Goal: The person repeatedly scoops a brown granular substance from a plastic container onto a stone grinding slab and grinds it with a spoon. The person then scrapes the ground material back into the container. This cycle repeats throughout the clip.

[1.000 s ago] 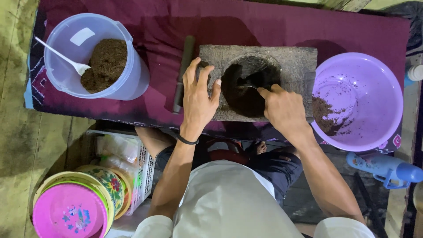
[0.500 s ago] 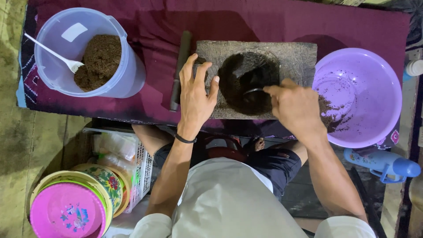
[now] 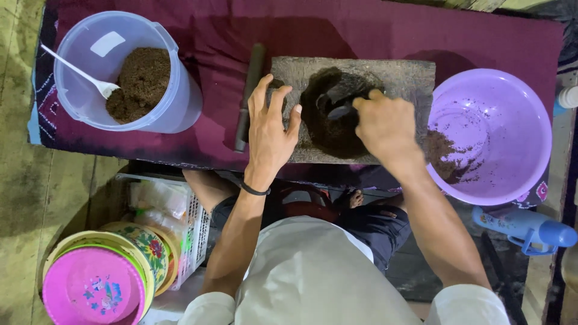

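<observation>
The left hand (image 3: 269, 135) lies spread flat on the grey stone slab (image 3: 409, 78), apparently steadying it, while the right hand (image 3: 385, 123) is curled tight around a dark scraper (image 3: 338, 111) dug into the brown paste mound (image 3: 328, 132) at the slab's centre. A purple basin (image 3: 512, 102) waits at three o'clock, seemingly to catch paste; a clear bucket (image 3: 90, 60) of brown powder sits at nine.

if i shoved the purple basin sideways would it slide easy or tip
The purple basin looks like thin plastic holding only a little brown powder, so it is probably light and would slide easily on the maroon cloth. Its wide, low shape makes tipping unlikely, though the cloth might bunch.
</observation>
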